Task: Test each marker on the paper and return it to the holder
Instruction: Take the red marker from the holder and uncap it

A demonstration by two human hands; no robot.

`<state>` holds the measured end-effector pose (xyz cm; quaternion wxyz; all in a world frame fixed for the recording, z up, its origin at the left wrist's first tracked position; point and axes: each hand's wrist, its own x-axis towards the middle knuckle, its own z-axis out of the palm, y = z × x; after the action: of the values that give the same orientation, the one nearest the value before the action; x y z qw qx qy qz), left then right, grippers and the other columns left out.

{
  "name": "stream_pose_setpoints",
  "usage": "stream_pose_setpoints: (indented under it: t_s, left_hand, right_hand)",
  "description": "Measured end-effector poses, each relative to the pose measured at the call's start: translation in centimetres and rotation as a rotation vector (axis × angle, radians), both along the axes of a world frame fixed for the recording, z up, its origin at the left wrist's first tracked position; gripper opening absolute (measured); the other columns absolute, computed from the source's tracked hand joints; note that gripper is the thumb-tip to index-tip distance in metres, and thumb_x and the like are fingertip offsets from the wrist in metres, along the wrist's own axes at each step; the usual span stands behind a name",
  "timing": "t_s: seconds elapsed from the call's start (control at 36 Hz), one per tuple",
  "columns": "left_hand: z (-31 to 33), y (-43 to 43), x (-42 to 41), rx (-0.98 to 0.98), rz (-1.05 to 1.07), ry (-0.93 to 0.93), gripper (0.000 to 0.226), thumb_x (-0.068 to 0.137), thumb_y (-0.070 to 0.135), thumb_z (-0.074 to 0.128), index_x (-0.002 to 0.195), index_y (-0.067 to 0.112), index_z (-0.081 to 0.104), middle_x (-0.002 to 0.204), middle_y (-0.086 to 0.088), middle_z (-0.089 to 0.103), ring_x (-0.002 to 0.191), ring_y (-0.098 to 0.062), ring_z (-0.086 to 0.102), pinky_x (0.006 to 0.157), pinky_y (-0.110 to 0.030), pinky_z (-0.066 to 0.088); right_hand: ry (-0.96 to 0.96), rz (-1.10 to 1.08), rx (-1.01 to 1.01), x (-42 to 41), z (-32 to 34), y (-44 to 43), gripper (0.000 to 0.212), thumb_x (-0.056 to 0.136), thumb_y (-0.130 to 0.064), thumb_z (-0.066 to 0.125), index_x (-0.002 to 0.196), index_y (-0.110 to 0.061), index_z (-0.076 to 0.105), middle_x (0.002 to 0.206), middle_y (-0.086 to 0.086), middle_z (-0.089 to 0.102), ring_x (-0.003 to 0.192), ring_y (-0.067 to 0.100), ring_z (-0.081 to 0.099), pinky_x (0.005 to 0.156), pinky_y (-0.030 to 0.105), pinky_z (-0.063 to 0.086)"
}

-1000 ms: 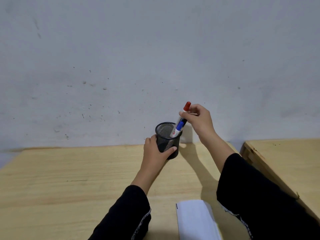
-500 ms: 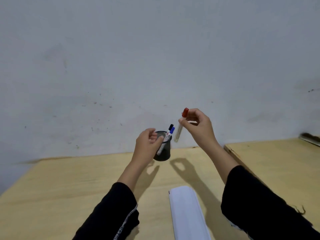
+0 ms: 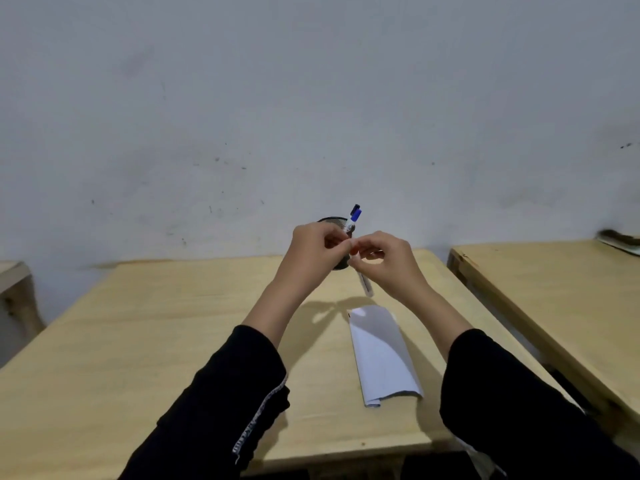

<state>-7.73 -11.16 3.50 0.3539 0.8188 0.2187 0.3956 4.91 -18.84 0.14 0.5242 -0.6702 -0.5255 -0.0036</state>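
My right hand (image 3: 389, 263) holds the white barrel of the red-capped marker (image 3: 364, 284), which points down toward the table. My left hand (image 3: 317, 249) meets it at the top, fingers pinched on the marker's red cap end, which is mostly hidden between the fingers. Behind both hands stands the black mesh holder (image 3: 334, 221), largely covered, with a blue-capped marker (image 3: 354, 218) and a black-capped one sticking out. A folded white paper (image 3: 381, 355) lies on the wooden table (image 3: 138, 341) below my right hand.
A second wooden table (image 3: 554, 299) stands close on the right with a narrow gap between. Another table edge (image 3: 12, 275) shows at the far left. A grey wall (image 3: 311, 98) rises directly behind the holder.
My right hand has carried the red-capped marker away from the holder and lowered it. My left hand has let go of the holder and come over to pinch the marker's cap end.
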Motion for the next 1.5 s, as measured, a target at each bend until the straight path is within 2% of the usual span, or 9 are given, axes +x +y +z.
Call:
stream_pose_setpoints:
  t_s: [0.08,0.25,0.42,0.53,0.64,0.78,0.92,1.28,1.5]
  left_hand:
    - [-0.5,-0.2,-0.4,-0.022,-0.001,0.013,0.013,0.082,0.014,0.068,0.086,0.002,0.072,0.078,-0.010,0.072,0.056,0.003,0.061,0.054,-0.005,0.043]
    - [-0.8,-0.2,-0.4,-0.019,0.036,0.030,0.008,0.079,0.012,0.067,0.080,0.005,0.071,0.077,-0.013,0.072,0.074,-0.022,0.069,0.060,-0.013,0.048]
    - [-0.3,-0.6,-1.2,-0.103,-0.007,-0.149,0.011,0.078,0.008,0.066,0.070,0.008,0.073,0.072,-0.013,0.072,0.062,-0.010,0.060,0.057,-0.009,0.044]
    - [-0.3,-0.1,-2.1,-0.214,0.005,-0.316,0.015,0.080,0.011,0.068,0.068,0.018,0.074,0.063,-0.001,0.067,0.059,-0.003,0.056,0.061,-0.012,0.043]
    - [-1.2,0.5,-2.8,-0.398,-0.008,-0.452,0.014,0.082,0.011,0.068,0.072,0.019,0.075,0.067,0.004,0.069,0.069,-0.013,0.062,0.076,-0.027,0.052]
    - [-2.7,0.0,-2.6,-0.646,-0.074,-0.552,0.016,0.084,0.007,0.064,0.074,0.013,0.074,0.068,0.003,0.071,0.069,-0.010,0.063,0.074,-0.017,0.053]
    - [-3.7,-0.5,-1.7,-0.747,-0.138,-0.530,0.015,0.085,0.007,0.063,0.077,0.013,0.074,0.068,0.003,0.072,0.066,-0.007,0.065,0.073,-0.014,0.054]
    - [-4.0,0.0,-1.3,-0.564,-0.199,-0.363,0.009,0.088,0.010,0.062,0.082,0.010,0.068,0.060,0.006,0.069,0.064,-0.003,0.065,0.070,-0.013,0.052]
    - [-4.5,0.6,-1.1,-0.563,-0.190,-0.337,0.009,0.088,0.011,0.062,0.083,0.010,0.069,0.060,0.008,0.070,0.064,-0.001,0.065,0.071,-0.012,0.052]
  right_hand:
    - [-0.018,0.010,-0.016,-0.4,-0.4,-0.2,0.016,0.075,-0.008,0.070,0.089,-0.017,0.072,0.086,0.007,0.067,0.077,0.019,0.062,0.075,0.026,0.051]
    - [0.023,0.060,-0.063,-0.7,-0.6,-0.3,0.019,0.073,-0.008,0.072,0.083,-0.023,0.066,0.080,-0.007,0.063,0.071,0.002,0.058,0.069,0.011,0.047]
    - [0.167,0.153,-0.154,-0.3,-0.4,-1.3,0.003,0.084,-0.023,0.067,0.086,-0.023,0.064,0.083,-0.001,0.065,0.074,0.011,0.057,0.060,0.013,0.042]
    - [0.250,0.213,-0.082,0.5,-0.3,-2.1,0.009,0.082,-0.017,0.068,0.087,-0.026,0.068,0.074,0.001,0.068,0.073,0.014,0.059,0.069,0.026,0.043]
    - [0.402,0.256,0.102,0.9,0.3,-2.9,0.016,0.075,-0.001,0.071,0.086,-0.013,0.072,0.067,-0.008,0.070,0.063,0.007,0.061,0.061,0.018,0.048]
    - [0.699,0.275,0.252,0.4,0.4,-3.0,0.012,0.075,0.002,0.068,0.083,-0.008,0.067,0.062,-0.005,0.067,0.059,0.008,0.061,0.058,0.016,0.048]
    - [1.129,0.350,0.425,-1.1,-0.1,-2.0,0.008,0.081,-0.001,0.062,0.081,-0.009,0.064,0.061,-0.005,0.063,0.054,0.004,0.060,0.053,0.009,0.049]
    - [1.011,0.360,0.297,-2.0,-0.6,-0.5,0.011,0.086,-0.002,0.058,0.079,-0.010,0.060,0.059,-0.008,0.062,0.055,0.003,0.055,0.057,0.009,0.048]
    - [0.970,0.406,0.263,-1.2,-0.9,-0.3,0.010,0.083,0.002,0.058,0.083,-0.008,0.063,0.063,-0.004,0.063,0.059,0.005,0.056,0.060,0.011,0.048]
